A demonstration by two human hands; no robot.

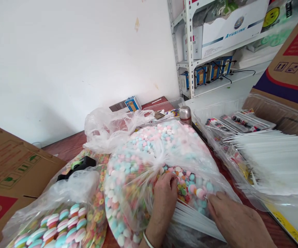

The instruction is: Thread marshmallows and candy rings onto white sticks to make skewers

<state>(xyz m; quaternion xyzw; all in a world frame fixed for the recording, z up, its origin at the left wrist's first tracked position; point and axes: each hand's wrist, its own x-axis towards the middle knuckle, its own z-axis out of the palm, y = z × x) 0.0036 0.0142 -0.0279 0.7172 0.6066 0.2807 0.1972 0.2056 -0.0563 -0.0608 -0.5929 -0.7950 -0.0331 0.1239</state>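
Observation:
A large clear plastic bag (130,151) full of pink, white and blue marshmallows stands before me, its film gathered near the middle. Through its opening show loose marshmallows and gummy rings (183,189). My left hand (166,193) reaches into this opening with curled, closed fingers; what they pinch is hidden. My right hand (237,217) grips the end of a thin stick, on which pink and white marshmallows and an orange piece form a skewer (199,191). Below both hands lies a bundle of white sticks (195,220). At left, a bag holds several threaded marshmallow skewers (58,227).
Gummy rings fill another bag (98,210) beside a black tape dispenser (79,167). Cardboard boxes (11,179) flank the left. On the right, a clear bin (211,137) holds many white sticks (273,162). A metal flask (185,115) and shelving (190,51) stand behind.

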